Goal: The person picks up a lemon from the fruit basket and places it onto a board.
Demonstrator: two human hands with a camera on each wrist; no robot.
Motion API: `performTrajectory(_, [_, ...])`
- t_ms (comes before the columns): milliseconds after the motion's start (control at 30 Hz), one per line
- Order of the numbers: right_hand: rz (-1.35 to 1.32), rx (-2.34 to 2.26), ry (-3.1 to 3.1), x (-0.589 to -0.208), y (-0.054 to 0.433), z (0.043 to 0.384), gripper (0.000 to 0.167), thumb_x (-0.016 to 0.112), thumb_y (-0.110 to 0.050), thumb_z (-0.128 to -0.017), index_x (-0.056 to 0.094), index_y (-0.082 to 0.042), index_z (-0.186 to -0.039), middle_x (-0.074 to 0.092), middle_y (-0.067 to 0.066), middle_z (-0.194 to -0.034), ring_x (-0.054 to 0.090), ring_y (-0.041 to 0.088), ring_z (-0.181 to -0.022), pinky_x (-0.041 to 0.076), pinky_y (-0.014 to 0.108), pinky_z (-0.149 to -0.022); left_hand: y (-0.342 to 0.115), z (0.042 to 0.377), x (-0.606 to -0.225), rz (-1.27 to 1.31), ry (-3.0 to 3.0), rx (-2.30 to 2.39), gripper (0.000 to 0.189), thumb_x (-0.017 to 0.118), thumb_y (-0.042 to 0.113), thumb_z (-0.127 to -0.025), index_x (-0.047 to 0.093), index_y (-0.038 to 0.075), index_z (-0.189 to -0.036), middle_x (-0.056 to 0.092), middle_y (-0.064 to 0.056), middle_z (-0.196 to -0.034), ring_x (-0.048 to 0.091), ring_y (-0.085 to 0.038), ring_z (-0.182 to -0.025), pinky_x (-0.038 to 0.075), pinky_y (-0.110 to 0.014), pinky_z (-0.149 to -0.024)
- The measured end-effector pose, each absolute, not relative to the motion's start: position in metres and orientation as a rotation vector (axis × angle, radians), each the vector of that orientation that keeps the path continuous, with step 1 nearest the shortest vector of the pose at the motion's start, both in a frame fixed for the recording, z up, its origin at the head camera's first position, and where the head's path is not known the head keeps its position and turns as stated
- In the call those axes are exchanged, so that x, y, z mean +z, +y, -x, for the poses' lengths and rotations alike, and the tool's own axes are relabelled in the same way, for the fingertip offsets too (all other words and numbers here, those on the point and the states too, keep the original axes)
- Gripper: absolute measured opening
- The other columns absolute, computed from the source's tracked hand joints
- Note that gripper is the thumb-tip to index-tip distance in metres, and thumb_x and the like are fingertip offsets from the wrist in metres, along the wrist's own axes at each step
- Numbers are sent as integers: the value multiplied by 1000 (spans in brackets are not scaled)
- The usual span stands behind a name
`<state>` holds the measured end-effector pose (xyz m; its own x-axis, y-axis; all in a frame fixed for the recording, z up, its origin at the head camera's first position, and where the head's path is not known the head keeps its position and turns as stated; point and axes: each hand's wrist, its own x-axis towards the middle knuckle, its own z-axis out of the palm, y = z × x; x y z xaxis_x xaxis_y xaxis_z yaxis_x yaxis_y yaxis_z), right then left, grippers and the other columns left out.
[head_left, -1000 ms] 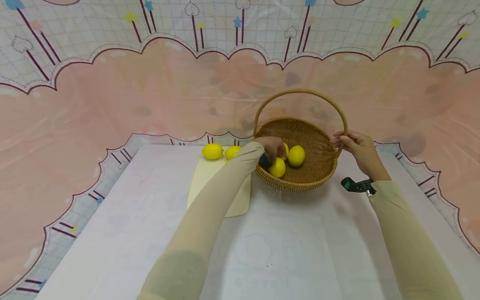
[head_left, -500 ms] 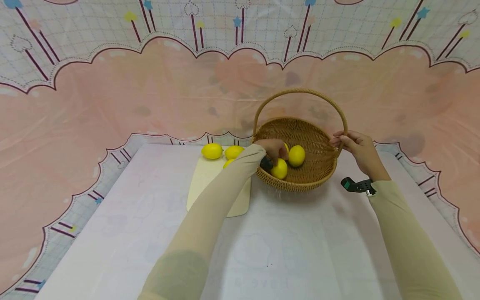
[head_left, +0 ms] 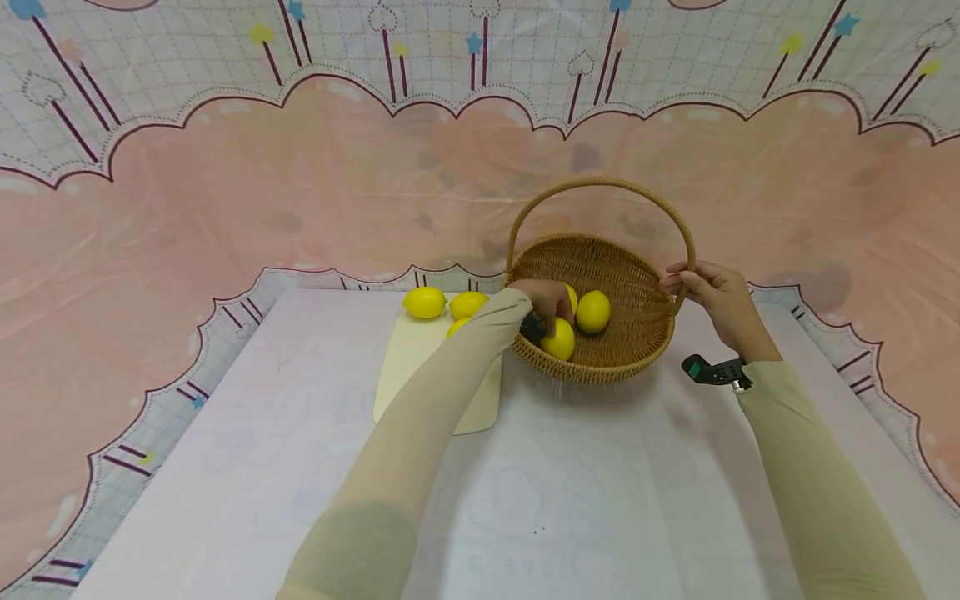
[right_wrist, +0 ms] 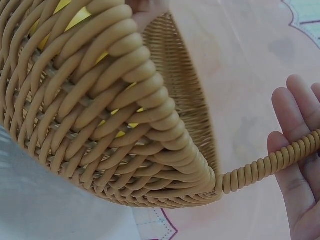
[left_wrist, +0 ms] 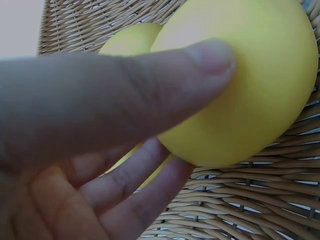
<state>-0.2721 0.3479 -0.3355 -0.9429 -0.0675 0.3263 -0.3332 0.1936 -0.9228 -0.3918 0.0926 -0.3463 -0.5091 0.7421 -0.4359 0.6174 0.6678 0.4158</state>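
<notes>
A brown wicker basket [head_left: 630, 275] stands tilted, its opening toward me, with yellow lemons inside. My left hand [head_left: 546, 300] reaches over its left rim and holds the front lemon [head_left: 559, 340]. In the left wrist view the thumb presses on this lemon [left_wrist: 250, 95] while the other fingers reach around below it. Behind it another lemon [left_wrist: 130, 40] is partly covered. One lemon [head_left: 593, 312] lies apart from the hand in the basket. My right hand [head_left: 716, 296] holds the right base of the handle; in the right wrist view its fingers lie behind the handle [right_wrist: 260, 167].
Left of the basket is a cream cutting board [head_left: 397, 367], partly hidden by my left sleeve. Lemons [head_left: 424, 302] sit at its far end. A white cloth [head_left: 525, 500] covers the table, and a patterned pink curtain [head_left: 375, 192] hangs behind.
My left hand and the front lemon have shifted slightly to the right inside the basket. The right hand and the basket stay in place.
</notes>
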Motion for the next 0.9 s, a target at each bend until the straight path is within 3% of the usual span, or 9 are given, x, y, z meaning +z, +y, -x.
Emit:
performTrajectory(167, [-384, 1823, -2259, -335, 347, 272, 21, 51, -18, -96, 65, -7, -107, 71, -9, -88, 66, 3, -85, 51, 10, -81, 94, 394, -348, -1033, 2272, 256, 43, 70, 7, -83, 62, 13, -124, 57, -11, -133, 58, -20, -115, 52, -26, -91])
performTrajectory(400, [-408, 1865, -2228, -336, 349, 273, 19, 51, -16, -96, 66, -9, -106, 71, -8, -88, 67, 3, -86, 51, 11, -82, 96, 392, -344, -981, 2208, 276, 45, 70, 6, -82, 59, 14, -125, 50, -10, -140, 48, -21, -128, 50, -27, -96])
performTrajectory(667, [-378, 1850, -2250, -336, 349, 273, 21, 52, -19, -96, 65, -7, -107, 71, -9, -88, 67, 3, -86, 50, 10, -82, 95, 389, -343, -1058, 2225, 193, 55, 69, 13, -84, 51, 12, -136, 50, -6, -141, 47, -19, -128, 47, -26, -100])
performTrajectory(900, [-368, 1811, -2278, -335, 348, 274, 23, 52, -22, -96, 65, -7, -108, 71, -9, -88, 66, 2, -86, 50, 10, -82, 98, 389, -348, -1055, 2274, 206, 55, 72, 12, -82, 53, 15, -134, 49, -3, -141, 48, -17, -127, 49, -26, -97])
